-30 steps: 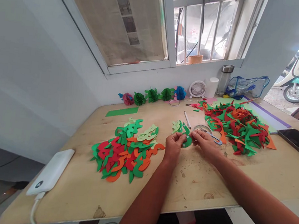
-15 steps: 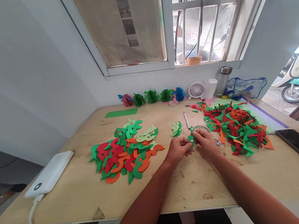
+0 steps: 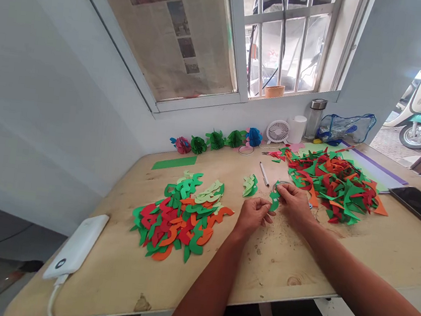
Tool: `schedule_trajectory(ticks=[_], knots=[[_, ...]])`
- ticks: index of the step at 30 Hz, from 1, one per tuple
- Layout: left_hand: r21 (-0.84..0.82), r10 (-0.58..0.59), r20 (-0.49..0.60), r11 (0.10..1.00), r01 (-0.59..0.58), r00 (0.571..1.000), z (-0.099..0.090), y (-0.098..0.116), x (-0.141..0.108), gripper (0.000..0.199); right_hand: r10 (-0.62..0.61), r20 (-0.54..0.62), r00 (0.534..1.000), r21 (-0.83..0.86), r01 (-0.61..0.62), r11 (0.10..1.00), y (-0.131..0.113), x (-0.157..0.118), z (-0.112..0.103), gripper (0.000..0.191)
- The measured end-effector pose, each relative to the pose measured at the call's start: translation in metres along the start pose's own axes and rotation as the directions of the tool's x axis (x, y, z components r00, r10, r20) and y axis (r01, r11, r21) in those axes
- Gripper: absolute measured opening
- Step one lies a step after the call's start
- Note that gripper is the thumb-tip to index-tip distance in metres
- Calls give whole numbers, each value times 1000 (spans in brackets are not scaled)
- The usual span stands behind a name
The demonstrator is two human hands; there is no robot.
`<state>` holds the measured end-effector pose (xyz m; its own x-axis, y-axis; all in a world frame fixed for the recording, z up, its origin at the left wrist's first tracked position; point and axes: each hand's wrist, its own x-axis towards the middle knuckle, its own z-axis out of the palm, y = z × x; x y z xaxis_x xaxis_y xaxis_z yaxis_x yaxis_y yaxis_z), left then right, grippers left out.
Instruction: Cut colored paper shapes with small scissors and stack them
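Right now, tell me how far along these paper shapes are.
Seemingly done: a heap of curved paper shapes and a small stack of green shapes. In hand: a green paper piece, held by the right hand, with the left hand just below it. Apparently left: the larger heap of angular red, green and orange scraps.

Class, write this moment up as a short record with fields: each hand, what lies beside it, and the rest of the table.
Right hand: pinches a curved green paper cut-out
Left hand: close to that cut-out, contact unclear
Beside: small pile of pale-green and green paper cut-outs; slim white pen
Rest: left heap of red, orange and green paper cut-outs; right heap of red, orange and green paper cut-outs; pale wooden table
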<state>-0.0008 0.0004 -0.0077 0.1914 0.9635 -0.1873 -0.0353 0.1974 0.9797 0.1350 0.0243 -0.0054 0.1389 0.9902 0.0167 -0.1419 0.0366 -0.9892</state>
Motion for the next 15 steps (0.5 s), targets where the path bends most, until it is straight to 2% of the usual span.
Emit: schedule_trajectory(ticks=[9,11,13,15], knots=[[-18,34,-89,999,-36,995,-7,6,2,28,-22,-6,1000,12,22,1000,1,2,1,37],[-29,99,-171,994,-106,980,-11,8,3,30,-22,-26,999,20,22,1000,0,1,0,38],[-55,175,-301,978,-201,937,-18,10,6,31,-16,-46,999,29,17,999,0,1,-1,39],[-82,186,-385,969,-234,904,-28,11,10,34,-13,-52,999,38,15,999,1,1,-1,39]])
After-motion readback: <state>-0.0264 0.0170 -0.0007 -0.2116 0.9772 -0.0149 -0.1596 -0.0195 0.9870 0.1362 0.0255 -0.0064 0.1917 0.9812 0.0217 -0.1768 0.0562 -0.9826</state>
